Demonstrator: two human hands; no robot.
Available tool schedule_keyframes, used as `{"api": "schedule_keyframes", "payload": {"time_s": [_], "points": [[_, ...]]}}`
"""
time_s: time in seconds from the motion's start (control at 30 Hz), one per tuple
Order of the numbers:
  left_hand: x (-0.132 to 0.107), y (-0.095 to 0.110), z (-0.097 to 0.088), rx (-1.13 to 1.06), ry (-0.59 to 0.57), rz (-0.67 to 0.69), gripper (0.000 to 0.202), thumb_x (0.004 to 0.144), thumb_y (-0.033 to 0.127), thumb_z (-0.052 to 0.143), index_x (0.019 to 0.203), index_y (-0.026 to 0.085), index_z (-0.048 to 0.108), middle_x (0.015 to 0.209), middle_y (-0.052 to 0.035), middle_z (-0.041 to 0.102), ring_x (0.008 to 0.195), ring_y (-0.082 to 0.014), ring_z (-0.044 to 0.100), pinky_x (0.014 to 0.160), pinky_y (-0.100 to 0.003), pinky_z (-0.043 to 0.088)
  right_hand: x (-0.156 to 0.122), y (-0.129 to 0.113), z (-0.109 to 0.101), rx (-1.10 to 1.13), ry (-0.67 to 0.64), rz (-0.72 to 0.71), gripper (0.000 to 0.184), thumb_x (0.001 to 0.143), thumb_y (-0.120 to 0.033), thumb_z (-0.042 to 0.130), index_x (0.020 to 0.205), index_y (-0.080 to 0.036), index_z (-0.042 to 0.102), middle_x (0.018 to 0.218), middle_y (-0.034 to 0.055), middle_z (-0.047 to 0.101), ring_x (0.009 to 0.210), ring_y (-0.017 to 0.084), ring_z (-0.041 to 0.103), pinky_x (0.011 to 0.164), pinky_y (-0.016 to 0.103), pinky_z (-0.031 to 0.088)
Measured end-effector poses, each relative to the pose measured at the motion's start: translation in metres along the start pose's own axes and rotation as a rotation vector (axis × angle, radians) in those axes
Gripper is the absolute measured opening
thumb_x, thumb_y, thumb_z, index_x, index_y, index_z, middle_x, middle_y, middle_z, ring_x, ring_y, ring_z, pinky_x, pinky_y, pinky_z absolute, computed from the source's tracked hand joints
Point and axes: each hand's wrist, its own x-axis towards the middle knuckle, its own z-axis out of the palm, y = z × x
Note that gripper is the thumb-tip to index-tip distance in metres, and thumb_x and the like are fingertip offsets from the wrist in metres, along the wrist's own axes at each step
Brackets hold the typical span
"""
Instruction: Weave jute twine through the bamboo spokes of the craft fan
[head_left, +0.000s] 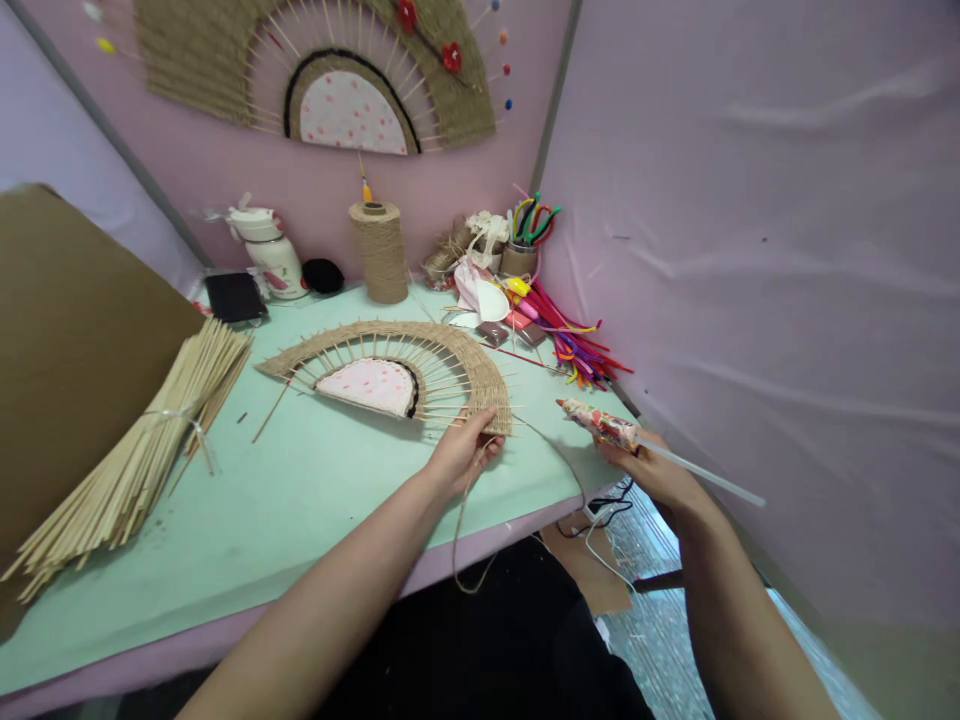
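My left hand (466, 452) grips the right end of a woven fan (480, 375) made of twine and thin sticks, with the thumb on top. The fan lies on the green table (322, 500); its half-round centre (367, 385) is white with pink spots and dark braid at the edge. A loose strand of twine (459, 540) hangs from the fan's end past the table edge. My right hand (645, 465) is closed around a patterned hot glue gun (600, 422), held off the fan to the right, its nozzle pointing left. A clear glue stick (712, 470) sticks out of its back.
A tied bundle of sticks (150, 440) leans by a cardboard sheet (75, 290) at left. Along the back stand a white bottle (274, 255), a twine spool (379, 255) and a scissors pot (519, 260). Coloured pipe cleaners (577, 345) lie right. A larger fan (465, 100) hangs on the wall.
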Motion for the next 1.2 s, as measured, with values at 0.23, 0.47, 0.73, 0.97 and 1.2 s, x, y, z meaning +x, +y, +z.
{"api": "schedule_keyframes", "payload": {"time_s": [0.23, 0.47, 0.73, 0.97, 1.2], "points": [[-0.002, 0.003, 0.0, -0.068, -0.01, -0.042, 0.009, 0.087, 0.02, 0.059, 0.093, 0.014, 0.057, 0.074, -0.0043, 0.065, 0.053, -0.0079, 0.058, 0.047, -0.016, 0.046, -0.003, -0.013, 0.013, -0.05, -0.135, -0.157, 0.038, 0.083, -0.044, 0.058, 0.109, -0.019, 0.069, 0.11, 0.0081, 0.069, 0.102, 0.028, 0.06, 0.091, 0.04, 0.049], [-0.003, 0.004, 0.0, -0.11, -0.095, -0.062, 0.014, 0.088, 0.023, 0.058, 0.098, 0.014, 0.062, 0.086, -0.0077, 0.07, 0.065, -0.0135, 0.066, 0.051, -0.019, 0.049, -0.003, -0.012, 0.019, -0.044, -0.16, -0.191, 0.041, 0.086, -0.044, 0.057, 0.119, -0.021, 0.066, 0.12, 0.0081, 0.067, 0.107, 0.029, 0.061, 0.094, 0.041, 0.048], [-0.004, 0.004, 0.001, -0.07, -0.112, -0.096, 0.021, 0.09, 0.025, 0.055, 0.102, 0.01, 0.063, 0.086, -0.0125, 0.072, 0.07, -0.0178, 0.07, 0.062, -0.025, 0.055, -0.004, -0.014, 0.019, -0.022, -0.137, -0.172, 0.042, 0.083, -0.044, 0.059, 0.117, -0.021, 0.067, 0.112, 0.0082, 0.069, 0.101, 0.029, 0.062, 0.091, 0.042, 0.049], [-0.005, 0.004, 0.004, -0.076, -0.133, -0.089, 0.025, 0.094, 0.02, 0.047, 0.106, 0.005, 0.062, 0.088, -0.0187, 0.073, 0.081, -0.0208, 0.072, 0.074, -0.026, 0.057, -0.003, -0.016, 0.018, -0.03, -0.159, -0.168, 0.04, 0.084, -0.044, 0.058, 0.115, -0.02, 0.067, 0.103, 0.0079, 0.071, 0.098, 0.028, 0.062, 0.087, 0.039, 0.05], [-0.004, 0.003, 0.003, -0.053, -0.126, -0.073, 0.022, 0.092, 0.021, 0.05, 0.101, 0.007, 0.064, 0.086, -0.017, 0.073, 0.08, -0.0208, 0.072, 0.074, -0.027, 0.057, -0.007, -0.011, 0.018, 0.122, -0.074, -0.074, 0.038, 0.08, -0.049, 0.06, 0.099, -0.018, 0.068, 0.091, 0.008, 0.068, 0.082, 0.024, 0.06, 0.07, 0.034, 0.05]]}}
